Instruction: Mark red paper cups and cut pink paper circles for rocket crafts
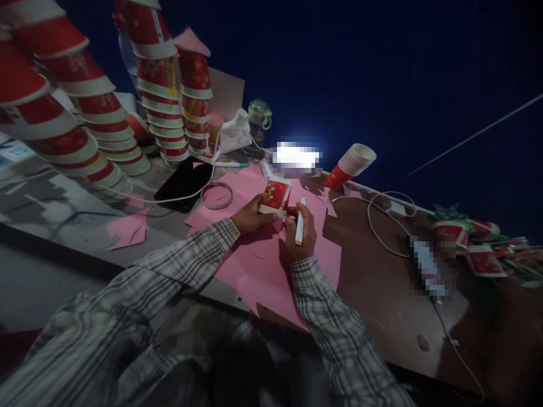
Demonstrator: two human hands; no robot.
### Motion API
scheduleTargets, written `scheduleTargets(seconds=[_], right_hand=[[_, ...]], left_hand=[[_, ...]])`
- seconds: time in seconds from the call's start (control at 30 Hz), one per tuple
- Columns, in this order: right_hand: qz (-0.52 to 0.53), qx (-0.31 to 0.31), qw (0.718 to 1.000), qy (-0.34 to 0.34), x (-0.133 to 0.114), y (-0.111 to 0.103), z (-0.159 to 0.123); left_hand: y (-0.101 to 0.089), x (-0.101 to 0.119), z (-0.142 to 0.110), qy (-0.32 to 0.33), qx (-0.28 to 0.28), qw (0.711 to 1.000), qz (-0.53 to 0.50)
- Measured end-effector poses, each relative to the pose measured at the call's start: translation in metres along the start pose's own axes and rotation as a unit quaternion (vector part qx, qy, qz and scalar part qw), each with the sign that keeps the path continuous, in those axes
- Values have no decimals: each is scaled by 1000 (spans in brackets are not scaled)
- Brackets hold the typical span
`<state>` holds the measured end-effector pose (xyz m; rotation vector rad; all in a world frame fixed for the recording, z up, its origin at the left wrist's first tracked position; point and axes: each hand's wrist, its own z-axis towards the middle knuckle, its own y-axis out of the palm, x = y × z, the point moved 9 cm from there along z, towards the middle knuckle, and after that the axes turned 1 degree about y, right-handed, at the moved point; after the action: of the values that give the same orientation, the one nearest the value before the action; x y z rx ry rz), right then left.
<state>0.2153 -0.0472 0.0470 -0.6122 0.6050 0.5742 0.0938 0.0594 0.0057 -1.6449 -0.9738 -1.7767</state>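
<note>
A red paper cup (276, 195) with a gold floral print and a white rim is tilted in my left hand (251, 216), rim downward. My fingers wrap around its left side and lower edge. In my right hand (303, 233), close beside the cup, is a white marker (300, 223) with an orange end pointing toward me. Fingers of the right hand also reach the cup's lower right; whether they press on it I cannot tell. Beneath both hands lie pink paper sheets (314, 277) on the table.
Tall stacks of red cups (163, 102) rise at the left. Behind my hands, more nested cups (351, 165) lean by a bright light (297, 156). A roll of tape (216, 195), a black tablet-like slab (183, 183) and a cable (382, 237) lie around. Cups and sticks (486, 259) crowd the right.
</note>
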Motion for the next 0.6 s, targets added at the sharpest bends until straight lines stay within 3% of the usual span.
scheduleTargets(seconds=[0.6], right_hand=[[3, 26, 1000, 6, 2, -1, 1]], left_hand=[[1, -2, 0, -45, -21, 999, -6]])
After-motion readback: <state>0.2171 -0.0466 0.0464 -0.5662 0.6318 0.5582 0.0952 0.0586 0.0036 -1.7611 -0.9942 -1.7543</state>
